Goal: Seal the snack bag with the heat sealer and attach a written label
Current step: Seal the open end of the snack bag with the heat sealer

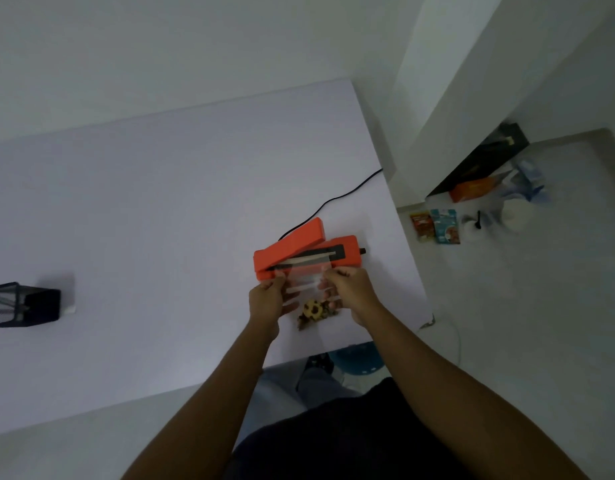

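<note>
An orange heat sealer (299, 249) lies on the white table (160, 220) with its top arm raised. A clear snack bag (308, 289) with brown and yellow snacks at its bottom lies in front of it, its open end resting on the sealer's strip. My left hand (266, 301) pinches the bag's left edge. My right hand (351, 289) pinches the right edge near the top. No label or pen shows.
The sealer's black cord (337, 199) runs back off the table's right edge. A dark mesh holder (18, 304) stands at the far left of the table. On the floor to the right lie snack packets (434, 225), an orange box (472, 188) and a black box (486, 161).
</note>
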Motion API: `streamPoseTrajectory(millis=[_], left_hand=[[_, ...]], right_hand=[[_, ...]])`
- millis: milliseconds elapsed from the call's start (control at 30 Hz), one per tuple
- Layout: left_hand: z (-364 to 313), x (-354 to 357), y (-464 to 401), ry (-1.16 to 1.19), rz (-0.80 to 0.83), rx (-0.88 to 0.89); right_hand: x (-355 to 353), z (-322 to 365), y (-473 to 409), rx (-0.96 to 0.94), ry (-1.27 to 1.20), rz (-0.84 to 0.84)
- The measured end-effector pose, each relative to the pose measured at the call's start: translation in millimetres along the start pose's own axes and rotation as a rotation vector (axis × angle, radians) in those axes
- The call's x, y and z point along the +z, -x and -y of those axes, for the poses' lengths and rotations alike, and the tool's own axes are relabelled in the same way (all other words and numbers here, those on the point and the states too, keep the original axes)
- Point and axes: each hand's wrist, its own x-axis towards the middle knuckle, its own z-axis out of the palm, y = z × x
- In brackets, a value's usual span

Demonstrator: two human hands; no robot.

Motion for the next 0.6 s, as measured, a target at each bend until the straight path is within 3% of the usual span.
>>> streamPoseTrajectory(millis=[600], left_hand=[[3,6,-8,-0.010,-0.123,0.010]], right_hand=[[9,-12,-9,-0.060,-0.007,-0.132]])
